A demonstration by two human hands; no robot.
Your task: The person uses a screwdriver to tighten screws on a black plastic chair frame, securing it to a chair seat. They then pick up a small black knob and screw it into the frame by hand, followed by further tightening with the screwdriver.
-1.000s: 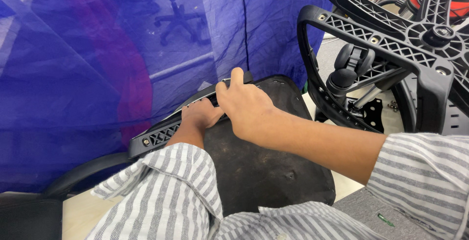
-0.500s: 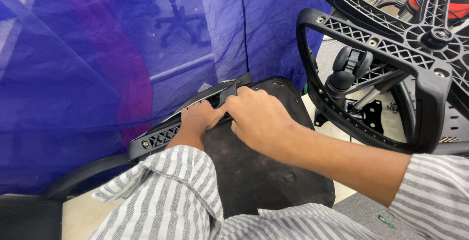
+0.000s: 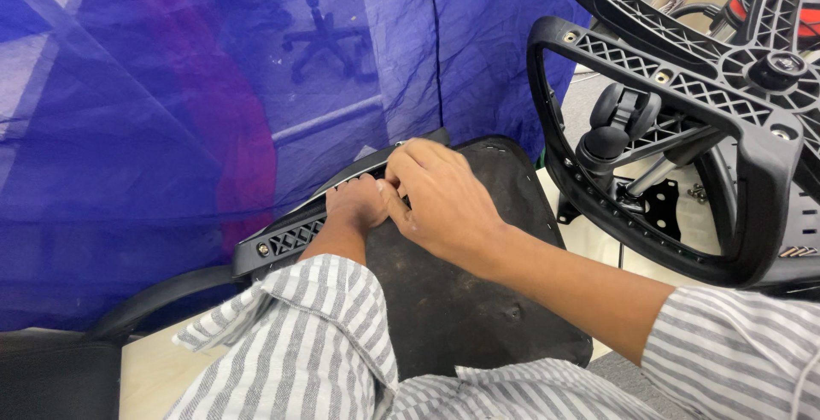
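A black plastic armrest bracket (image 3: 295,239) with a lattice end lies along the far edge of an upturned black seat pad (image 3: 478,317). My left hand (image 3: 354,204) grips the bracket near its middle, fingers tucked against it. Close beside it is my right hand (image 3: 444,206), reaching over from the right with its fingers curled down onto the same bracket at the seat's edge. The two hands touch each other. What lies under the fingertips is hidden. Both forearms wear grey-and-white striped sleeves.
A blue translucent sheet (image 3: 213,87) hangs close behind the seat. On the right stands an upturned black chair frame (image 3: 683,104) with a looped armrest, a caster (image 3: 619,117) and a gas cylinder. Small screws (image 3: 696,191) lie on the pale floor. Another black chair part (image 3: 51,377) sits lower left.
My right hand's raised index finger has curled down, and the hand has slid a little left onto the bracket next to my left hand. The left hand has barely moved.
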